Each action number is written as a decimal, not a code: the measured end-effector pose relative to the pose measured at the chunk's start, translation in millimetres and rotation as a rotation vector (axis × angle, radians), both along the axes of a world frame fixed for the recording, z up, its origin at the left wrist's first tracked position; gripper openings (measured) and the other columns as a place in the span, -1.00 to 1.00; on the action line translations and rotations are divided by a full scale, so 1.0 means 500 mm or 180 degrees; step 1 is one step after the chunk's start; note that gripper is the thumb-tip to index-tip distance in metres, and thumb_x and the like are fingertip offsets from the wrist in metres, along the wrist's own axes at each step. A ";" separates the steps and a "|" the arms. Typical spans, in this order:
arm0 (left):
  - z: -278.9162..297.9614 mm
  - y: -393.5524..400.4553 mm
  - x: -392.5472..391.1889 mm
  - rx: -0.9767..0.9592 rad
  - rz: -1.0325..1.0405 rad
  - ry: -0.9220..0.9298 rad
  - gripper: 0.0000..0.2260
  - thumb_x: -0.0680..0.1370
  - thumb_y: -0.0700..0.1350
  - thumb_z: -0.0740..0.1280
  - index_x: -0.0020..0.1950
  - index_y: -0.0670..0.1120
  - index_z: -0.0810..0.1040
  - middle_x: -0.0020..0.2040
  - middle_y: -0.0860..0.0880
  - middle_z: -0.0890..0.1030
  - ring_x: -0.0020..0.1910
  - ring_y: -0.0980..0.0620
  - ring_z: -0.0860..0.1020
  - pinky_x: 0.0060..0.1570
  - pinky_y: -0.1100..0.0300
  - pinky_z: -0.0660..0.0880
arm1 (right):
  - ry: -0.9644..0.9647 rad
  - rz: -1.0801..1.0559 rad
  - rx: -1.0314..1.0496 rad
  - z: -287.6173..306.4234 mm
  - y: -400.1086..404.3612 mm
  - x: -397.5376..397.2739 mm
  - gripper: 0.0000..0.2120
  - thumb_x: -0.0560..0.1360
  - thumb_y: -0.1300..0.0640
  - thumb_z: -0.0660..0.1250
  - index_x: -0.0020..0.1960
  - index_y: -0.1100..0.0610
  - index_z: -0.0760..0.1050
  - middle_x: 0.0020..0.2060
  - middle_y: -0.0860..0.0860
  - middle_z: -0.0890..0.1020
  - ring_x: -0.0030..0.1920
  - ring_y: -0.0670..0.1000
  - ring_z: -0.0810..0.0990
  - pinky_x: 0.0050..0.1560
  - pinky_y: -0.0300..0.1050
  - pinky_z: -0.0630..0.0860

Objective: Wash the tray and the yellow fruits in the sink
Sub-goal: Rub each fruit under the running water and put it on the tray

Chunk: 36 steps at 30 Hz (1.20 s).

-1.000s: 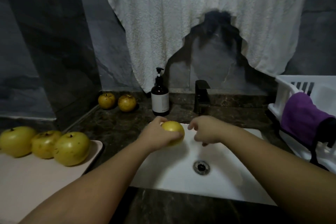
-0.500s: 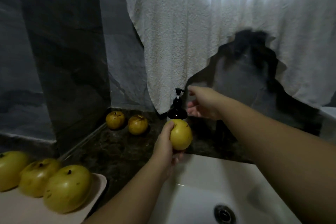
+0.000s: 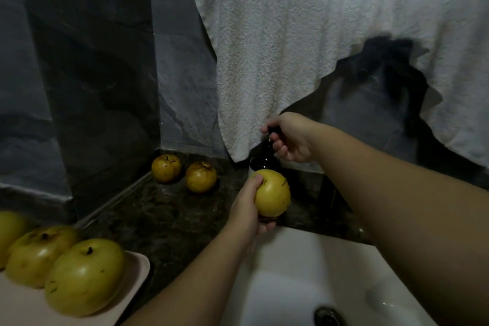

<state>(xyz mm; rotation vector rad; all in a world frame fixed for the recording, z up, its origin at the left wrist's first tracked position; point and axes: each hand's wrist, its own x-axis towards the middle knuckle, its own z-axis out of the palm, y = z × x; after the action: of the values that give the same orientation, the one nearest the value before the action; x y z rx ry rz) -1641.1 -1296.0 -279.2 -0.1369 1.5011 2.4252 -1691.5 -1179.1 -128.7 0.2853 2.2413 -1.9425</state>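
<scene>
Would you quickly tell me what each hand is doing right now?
Left hand: closed around a yellow fruit, held above the sink's edge.
Right hand: fingers curled on the pump of the soap bottle.

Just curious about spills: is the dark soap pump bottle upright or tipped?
Upright. The dark pump bottle stands on the counter behind the held yellow fruit, and the right hand grips its pump head.
</scene>
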 end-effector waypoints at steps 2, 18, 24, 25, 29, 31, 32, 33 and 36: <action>-0.001 0.001 0.000 0.0071 0.0005 -0.0015 -0.65 0.52 0.25 0.38 0.18 0.07 0.59 0.07 -0.17 0.70 -0.30 -0.05 0.69 -0.44 0.20 0.54 | -0.0040 0.0063 -0.0330 0.000 0.008 0.007 -0.74 0.68 0.07 0.10 -0.17 0.04 0.39 -0.54 -0.10 0.32 -0.62 -0.15 0.24 -0.66 -0.34 0.12; -0.004 0.001 0.003 0.0184 -0.0004 0.0015 -0.71 0.56 0.21 0.36 0.20 0.11 0.54 0.20 -0.20 0.64 -0.10 -0.15 0.67 -0.37 0.14 0.57 | 0.0005 -0.0018 -0.0855 -0.004 0.001 0.018 -0.72 0.71 0.16 0.03 -0.14 0.09 0.39 -0.59 -0.12 0.25 -0.66 -0.16 0.18 -0.68 -0.34 0.08; -0.007 0.000 0.003 0.0142 -0.0048 0.0021 -0.71 0.56 0.21 0.37 0.21 0.12 0.54 0.23 -0.20 0.62 -0.03 -0.17 0.68 -0.35 0.13 0.57 | 0.0043 -0.0094 -0.1000 -0.021 -0.009 0.015 -0.70 0.71 0.11 0.05 -0.18 0.05 0.37 -0.59 -0.13 0.25 -0.66 -0.15 0.19 -0.69 -0.33 0.08; -0.007 0.000 0.005 0.0123 -0.0052 0.0010 -0.68 0.56 0.21 0.37 0.24 0.12 0.54 0.24 -0.20 0.62 -0.02 -0.18 0.68 -0.36 0.13 0.58 | 0.0029 -0.0109 -0.0970 -0.025 -0.011 0.016 -0.69 0.71 0.11 0.05 -0.19 0.05 0.36 -0.60 -0.13 0.25 -0.67 -0.15 0.18 -0.69 -0.34 0.07; -0.004 0.000 0.010 0.0195 -0.0032 -0.0012 -0.60 0.54 0.23 0.39 0.32 0.10 0.54 0.23 -0.21 0.63 0.00 -0.18 0.69 -0.38 0.13 0.58 | 0.0047 -0.0105 -0.1049 -0.025 -0.029 0.012 -0.68 0.71 0.10 0.06 -0.20 0.05 0.37 -0.60 -0.13 0.28 -0.66 -0.16 0.22 -0.68 -0.35 0.09; 0.004 0.002 0.012 0.0280 -0.0013 -0.0029 -0.60 0.54 0.23 0.39 0.32 0.10 0.54 0.25 -0.21 0.63 0.02 -0.18 0.68 -0.37 0.13 0.58 | 0.0110 -0.0103 -0.1314 -0.020 -0.035 0.010 -0.70 0.71 0.03 0.09 -0.17 0.08 0.38 -0.56 -0.09 0.37 -0.63 -0.16 0.31 -0.65 -0.35 0.19; 0.008 0.003 0.014 0.0347 0.0000 -0.0055 -0.59 0.55 0.22 0.38 0.33 0.09 0.53 0.27 -0.21 0.62 0.04 -0.19 0.67 -0.34 0.12 0.58 | 0.0150 -0.0125 -0.1544 -0.020 -0.035 0.013 -0.70 0.70 -0.03 0.11 -0.11 0.11 0.40 -0.49 -0.04 0.44 -0.59 -0.13 0.39 -0.63 -0.34 0.27; 0.011 0.003 0.014 0.0452 0.0018 -0.0093 -0.58 0.55 0.21 0.38 0.35 0.08 0.52 0.29 -0.21 0.61 0.08 -0.19 0.65 -0.29 0.09 0.57 | 0.0195 -0.0171 -0.1812 -0.022 -0.034 0.018 -0.67 0.69 -0.10 0.12 -0.02 0.15 0.42 -0.39 0.03 0.50 -0.55 -0.08 0.48 -0.59 -0.32 0.36; 0.017 0.005 0.015 0.0783 0.0029 -0.0088 -0.58 0.57 0.17 0.37 0.39 0.06 0.50 0.31 -0.20 0.60 0.13 -0.19 0.63 -0.13 0.02 0.57 | 0.0340 -0.0318 -0.2463 -0.042 -0.021 0.042 -0.47 0.68 -0.17 0.14 0.33 0.31 0.36 -0.12 0.21 0.62 -0.38 0.12 0.69 -0.42 -0.15 0.61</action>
<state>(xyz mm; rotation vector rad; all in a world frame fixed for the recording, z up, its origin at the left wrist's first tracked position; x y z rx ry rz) -1633.8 -1293.4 -270.5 -0.1252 1.1805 2.5790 -1670.7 -1189.5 -149.7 0.1849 1.3694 -2.7319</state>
